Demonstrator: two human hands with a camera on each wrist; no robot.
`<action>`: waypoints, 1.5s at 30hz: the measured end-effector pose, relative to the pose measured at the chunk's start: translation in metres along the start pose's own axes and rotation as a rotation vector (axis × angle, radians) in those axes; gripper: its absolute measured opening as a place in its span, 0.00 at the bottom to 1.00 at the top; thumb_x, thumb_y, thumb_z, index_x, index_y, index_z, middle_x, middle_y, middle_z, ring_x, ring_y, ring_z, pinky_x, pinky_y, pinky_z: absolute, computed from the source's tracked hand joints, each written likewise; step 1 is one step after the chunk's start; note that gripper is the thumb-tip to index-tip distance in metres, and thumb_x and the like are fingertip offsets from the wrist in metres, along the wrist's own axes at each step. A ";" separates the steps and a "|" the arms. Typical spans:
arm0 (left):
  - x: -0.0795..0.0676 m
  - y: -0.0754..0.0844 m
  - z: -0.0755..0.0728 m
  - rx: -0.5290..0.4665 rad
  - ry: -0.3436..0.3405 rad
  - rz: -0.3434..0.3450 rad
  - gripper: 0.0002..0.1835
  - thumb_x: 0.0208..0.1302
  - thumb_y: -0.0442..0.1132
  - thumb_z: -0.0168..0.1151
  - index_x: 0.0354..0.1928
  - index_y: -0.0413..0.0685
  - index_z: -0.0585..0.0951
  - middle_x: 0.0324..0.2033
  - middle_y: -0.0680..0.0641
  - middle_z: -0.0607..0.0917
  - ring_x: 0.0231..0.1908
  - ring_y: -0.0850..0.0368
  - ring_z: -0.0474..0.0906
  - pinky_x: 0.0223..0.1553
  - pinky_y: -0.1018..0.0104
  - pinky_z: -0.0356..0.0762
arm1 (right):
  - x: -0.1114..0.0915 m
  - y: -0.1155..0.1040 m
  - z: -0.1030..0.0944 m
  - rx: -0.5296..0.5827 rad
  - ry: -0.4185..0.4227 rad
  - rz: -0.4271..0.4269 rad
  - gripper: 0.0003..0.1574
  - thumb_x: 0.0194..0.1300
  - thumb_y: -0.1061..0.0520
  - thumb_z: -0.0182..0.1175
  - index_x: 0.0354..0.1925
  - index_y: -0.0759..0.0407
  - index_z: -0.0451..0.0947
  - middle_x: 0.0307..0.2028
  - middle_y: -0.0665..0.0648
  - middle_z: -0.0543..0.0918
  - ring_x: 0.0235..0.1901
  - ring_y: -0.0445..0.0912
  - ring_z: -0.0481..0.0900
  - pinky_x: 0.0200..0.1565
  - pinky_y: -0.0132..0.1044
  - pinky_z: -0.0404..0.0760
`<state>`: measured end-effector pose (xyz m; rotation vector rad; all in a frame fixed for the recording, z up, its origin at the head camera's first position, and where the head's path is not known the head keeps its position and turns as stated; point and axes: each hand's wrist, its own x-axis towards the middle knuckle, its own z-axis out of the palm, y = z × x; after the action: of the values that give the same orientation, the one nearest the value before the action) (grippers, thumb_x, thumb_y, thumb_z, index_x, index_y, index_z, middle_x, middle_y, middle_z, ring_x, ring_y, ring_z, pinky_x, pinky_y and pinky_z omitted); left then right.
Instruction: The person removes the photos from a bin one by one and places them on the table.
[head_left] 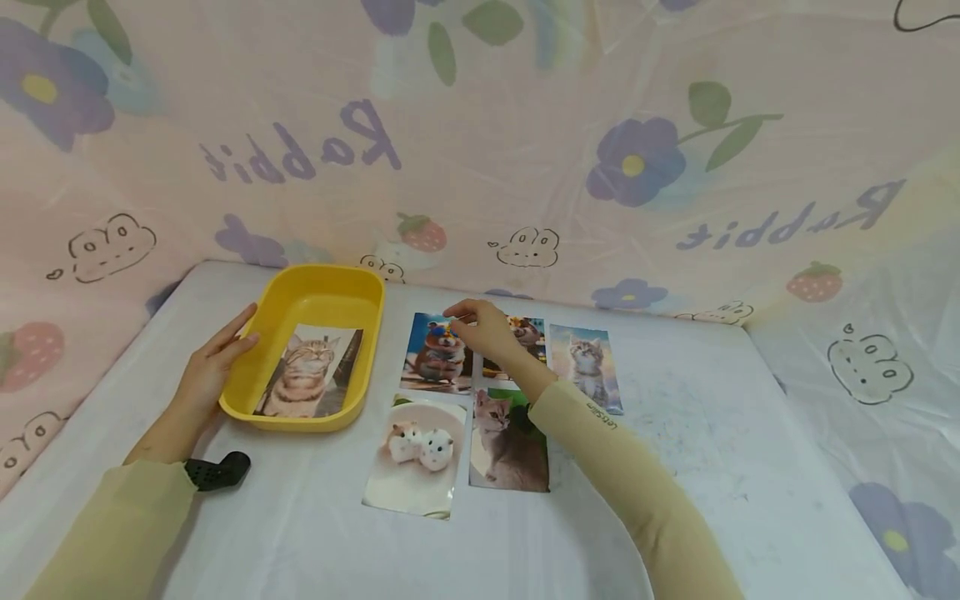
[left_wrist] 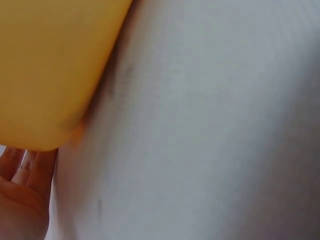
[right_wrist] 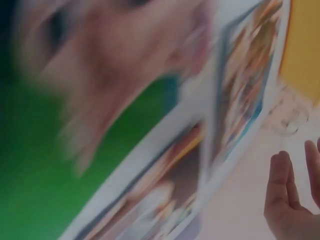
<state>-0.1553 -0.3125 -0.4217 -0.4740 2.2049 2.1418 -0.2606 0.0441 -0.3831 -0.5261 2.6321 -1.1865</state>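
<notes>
A yellow tray (head_left: 315,279) stands at the left of the white table, with a photo of a squinting tabby cat (head_left: 311,375) inside it. Along the tray's left wall lies my left hand (head_left: 206,367), its fingers fairly straight and touching the side. My right hand (head_left: 487,329) hovers over the upper row of photos, fingers extended and apart, holding nothing. Below its fingertips is a photo of a hamster in blue glasses (head_left: 437,362). The hand and wrist partly cover another animal photo (head_left: 531,332). In the right wrist view the photos are blurred.
A kitten photo (head_left: 587,367) lies right of my right wrist. Nearer me are a photo of two hamsters (head_left: 420,450) and a grey cat photo (head_left: 506,450), the latter partly under the sleeve. A patterned curtain (head_left: 480,167) rises behind the table (head_left: 300,517).
</notes>
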 end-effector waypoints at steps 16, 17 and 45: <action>0.000 0.002 0.001 0.077 0.021 0.030 0.31 0.69 0.57 0.52 0.71 0.77 0.55 0.75 0.58 0.44 0.75 0.48 0.32 0.73 0.48 0.38 | 0.017 -0.054 0.040 0.079 -0.024 -0.155 0.15 0.70 0.57 0.53 0.51 0.56 0.80 0.50 0.56 0.83 0.48 0.48 0.79 0.43 0.36 0.80; 0.000 0.002 0.001 0.089 0.026 0.030 0.31 0.69 0.57 0.51 0.71 0.77 0.55 0.75 0.58 0.44 0.75 0.48 0.33 0.73 0.47 0.38 | 0.019 -0.057 0.043 0.085 -0.027 -0.166 0.15 0.70 0.57 0.53 0.51 0.57 0.80 0.50 0.56 0.83 0.48 0.48 0.79 0.42 0.34 0.79; -0.003 0.003 0.002 0.074 0.032 0.061 0.31 0.70 0.56 0.52 0.72 0.72 0.56 0.76 0.54 0.46 0.75 0.48 0.33 0.74 0.48 0.39 | 0.056 -0.112 0.101 -0.327 -0.362 -0.211 0.27 0.69 0.54 0.55 0.64 0.57 0.70 0.59 0.56 0.78 0.58 0.49 0.75 0.60 0.36 0.74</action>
<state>-0.1537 -0.3104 -0.4181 -0.4459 2.3365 2.0861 -0.2520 -0.1155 -0.3673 -0.9951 2.4996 -0.6268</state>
